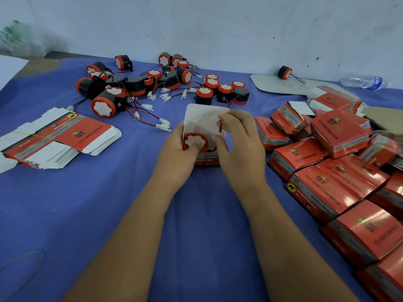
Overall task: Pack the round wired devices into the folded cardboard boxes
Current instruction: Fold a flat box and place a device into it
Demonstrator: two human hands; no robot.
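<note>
Device [194,142], round, orange rim with white toothed face, sits in open glossy box [206,159] at table centre. Left hand [177,151] curls round box, thumb on device face. Right hand [238,136] pinches red wire [220,127] before white flap. Loose devices [152,83] far; flat blanks [58,138] left; packed boxes [340,171] right. Blue cloth [87,203].

A blue cloth [65,203] covers the table; at twelve o'clock, a scuffed pale wall [218,25] rises behind.
</note>
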